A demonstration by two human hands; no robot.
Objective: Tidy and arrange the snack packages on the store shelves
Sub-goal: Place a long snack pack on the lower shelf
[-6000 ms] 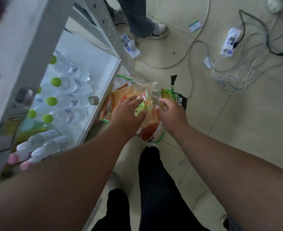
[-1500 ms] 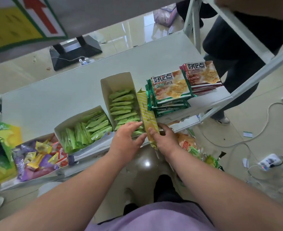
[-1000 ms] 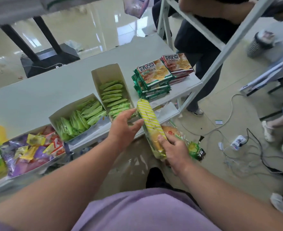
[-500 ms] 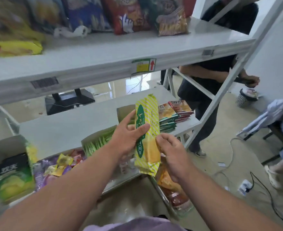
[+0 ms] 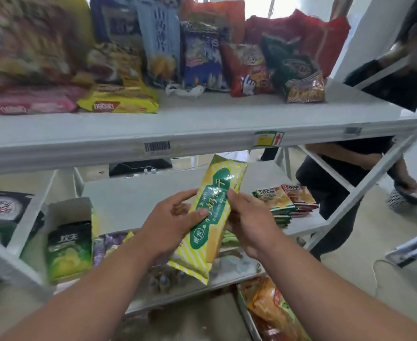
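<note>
1. In front of the middle shelf [image 5: 138, 193], at the centre of the view, a long yellow striped packet [image 5: 208, 217] with a green label is held up in the air between both hands, below the front edge of the top shelf [image 5: 202, 134].
2. The left hand [image 5: 170, 225] grips the packet's left edge near its middle, thumb across the front and fingers curled behind it.
3. The right hand [image 5: 248, 222] clasps the right edge at about the same height, thumb on the front face and fingers wrapped behind.
4. Both grips sit around the packet's middle, so its two ends stick out free above and below the hands.
5. The fingers behind the packet are hidden, and its label print is too smeared to read.
6. The bags on the top shelf [image 5: 202, 50] are blurred by motion; a green bag [image 5: 68, 249] stands at the left of the middle shelf, and a stack of flat packs [image 5: 283, 200] lies at its right end.
7. A person in dark clothes [image 5: 350, 173] stands beyond the shelf frame on the right, partly cut off by it.
8. The packet's long axis runs from near-left to far-right, the upper end tilted right toward the top shelf's edge and the lower crimped end pointing down-left.
</note>
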